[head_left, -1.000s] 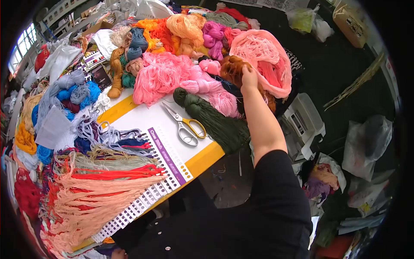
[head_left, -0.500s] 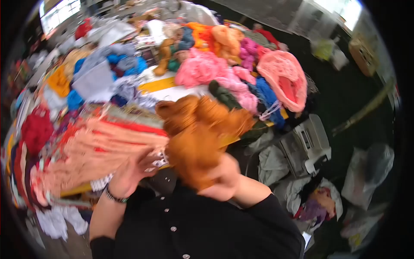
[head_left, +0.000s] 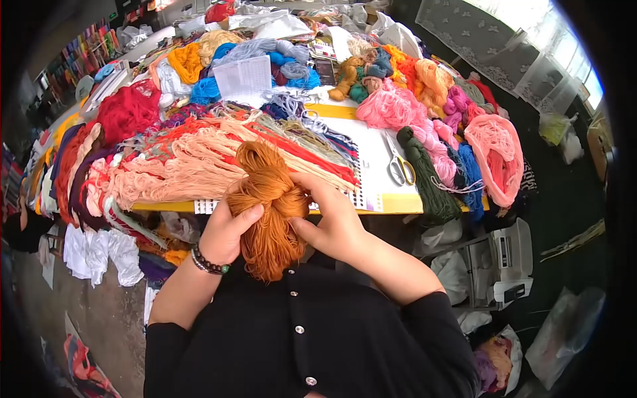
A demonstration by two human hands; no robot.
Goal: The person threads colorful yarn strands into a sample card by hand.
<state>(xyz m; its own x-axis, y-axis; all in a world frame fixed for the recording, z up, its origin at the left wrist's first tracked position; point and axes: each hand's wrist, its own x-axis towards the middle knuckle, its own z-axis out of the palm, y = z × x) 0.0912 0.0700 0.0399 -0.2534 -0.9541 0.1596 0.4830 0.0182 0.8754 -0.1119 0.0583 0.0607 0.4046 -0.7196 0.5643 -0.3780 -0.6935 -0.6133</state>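
Observation:
A rust-orange skein of thread (head_left: 269, 199), twisted into a knotted bundle, is held upright in front of my chest. My left hand (head_left: 229, 229) grips its left side, thumb across the strands. On its right side my right hand (head_left: 328, 219) holds it with the thumb and fingers. Just behind it, peach and red skeins (head_left: 179, 159) lie spread over the table's front edge. A pair of scissors (head_left: 399, 169) rests on the white surface to the right, near a dark green skein (head_left: 428, 176).
Pink skeins (head_left: 391, 109), a coral hank (head_left: 494, 159) and crimson yarn (head_left: 129, 109) are heaped on the table. A printed sheet (head_left: 243, 78) leans among blue skeins. A grey machine (head_left: 501, 262) stands below right. Plastic bags (head_left: 564, 338) lie on the floor.
The orange skein was loose and blurred in my right hand, with my left hand apart from it. Now it is a compact twist, held by both hands. The view has shifted too.

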